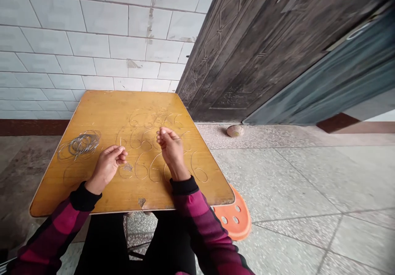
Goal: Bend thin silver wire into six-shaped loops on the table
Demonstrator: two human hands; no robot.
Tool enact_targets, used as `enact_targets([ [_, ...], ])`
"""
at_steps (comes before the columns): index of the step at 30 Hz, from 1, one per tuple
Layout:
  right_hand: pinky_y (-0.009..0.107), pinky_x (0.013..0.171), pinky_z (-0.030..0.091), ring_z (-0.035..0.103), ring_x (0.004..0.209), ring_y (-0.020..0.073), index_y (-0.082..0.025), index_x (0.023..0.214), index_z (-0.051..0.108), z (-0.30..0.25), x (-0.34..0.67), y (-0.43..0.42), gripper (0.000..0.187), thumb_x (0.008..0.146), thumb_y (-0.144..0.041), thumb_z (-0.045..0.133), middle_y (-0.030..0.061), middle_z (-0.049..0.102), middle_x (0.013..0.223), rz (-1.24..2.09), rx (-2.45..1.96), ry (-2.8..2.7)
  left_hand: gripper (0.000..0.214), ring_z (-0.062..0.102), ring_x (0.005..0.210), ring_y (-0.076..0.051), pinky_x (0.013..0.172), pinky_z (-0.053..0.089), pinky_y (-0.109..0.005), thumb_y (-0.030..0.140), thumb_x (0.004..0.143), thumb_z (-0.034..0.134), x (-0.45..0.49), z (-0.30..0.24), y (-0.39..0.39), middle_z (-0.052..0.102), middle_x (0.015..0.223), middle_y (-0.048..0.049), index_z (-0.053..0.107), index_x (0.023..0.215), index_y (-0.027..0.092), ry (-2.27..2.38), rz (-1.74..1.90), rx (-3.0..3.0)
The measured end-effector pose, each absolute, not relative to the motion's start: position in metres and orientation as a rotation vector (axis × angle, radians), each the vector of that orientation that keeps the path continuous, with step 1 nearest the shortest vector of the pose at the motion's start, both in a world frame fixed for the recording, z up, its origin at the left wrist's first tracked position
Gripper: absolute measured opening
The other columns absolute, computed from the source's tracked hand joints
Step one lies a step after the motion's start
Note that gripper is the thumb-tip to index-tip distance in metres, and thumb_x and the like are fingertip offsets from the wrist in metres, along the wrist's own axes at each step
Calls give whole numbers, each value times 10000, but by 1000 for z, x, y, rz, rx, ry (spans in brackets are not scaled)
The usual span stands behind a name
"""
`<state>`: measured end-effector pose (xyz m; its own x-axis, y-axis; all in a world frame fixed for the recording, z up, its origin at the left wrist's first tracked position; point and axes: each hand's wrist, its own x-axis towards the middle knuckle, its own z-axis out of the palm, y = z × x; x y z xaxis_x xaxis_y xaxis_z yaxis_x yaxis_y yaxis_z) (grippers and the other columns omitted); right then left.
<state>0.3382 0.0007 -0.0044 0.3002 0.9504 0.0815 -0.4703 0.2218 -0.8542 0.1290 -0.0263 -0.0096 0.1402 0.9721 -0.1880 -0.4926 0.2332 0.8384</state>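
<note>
Plaid sleeves cross the near edge of the table, with open room between the left hand and the far edge. That hand pinches a short wire, tip upward; the right hand is narrowed to a pinch, but I cannot tell whether it holds anything. Left of the left hand, a wire coil lies near the side edge. Curled wires lie around the right hand, partly hidden by it, the farthest faint.

Yellow-brown table with wire coil, bent wires
</note>
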Motion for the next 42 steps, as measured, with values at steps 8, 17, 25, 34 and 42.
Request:
enact_targets([
  [8, 228, 669, 541, 636, 685, 96, -203, 853, 732, -28, 281, -22, 287, 595, -278, 836, -2, 705, 793, 1637, -775, -898, 193, 646, 650, -89, 605, 522, -176, 227, 648, 800, 126, -12, -19, 691, 713, -25, 669, 744, 123, 759, 1370, 602],
  [17, 172, 582, 532, 642, 636, 78, -194, 746, 692, -27, 278, -25, 187, 681, -339, 791, 1, 716, 787, 1576, -702, -839, 204, 627, 628, -78, 576, 506, -165, 219, 638, 804, 123, -6, -21, 698, 743, -30, 681, 773, 128, 730, 1310, 648],
  [25, 167, 556, 527, 663, 650, 85, -192, 740, 628, -23, 274, -31, 228, 700, -359, 778, 18, 737, 864, 1619, -675, -834, 235, 558, 566, -65, 504, 445, -160, 205, 669, 758, 114, 5, -19, 669, 712, -12, 652, 868, 142, 801, 1387, 764],
  [34, 189, 540, 523, 645, 609, 89, -206, 777, 610, -25, 273, -28, 231, 725, -386, 745, 6, 726, 810, 1534, -747, -827, 261, 540, 507, -81, 469, 446, -209, 290, 732, 694, 118, -1, -21, 659, 727, -10, 644, 946, 148, 981, 1414, 1030],
  [42, 221, 492, 491, 598, 521, 94, -184, 873, 688, -22, 272, -27, 245, 764, -403, 677, -1, 668, 692, 1270, -915, -1150, 260, 565, 505, -90, 510, 484, -232, 296, 785, 646, 122, -12, -23, 673, 732, -21, 686, 988, 138, 1096, 1356, 1291],
])
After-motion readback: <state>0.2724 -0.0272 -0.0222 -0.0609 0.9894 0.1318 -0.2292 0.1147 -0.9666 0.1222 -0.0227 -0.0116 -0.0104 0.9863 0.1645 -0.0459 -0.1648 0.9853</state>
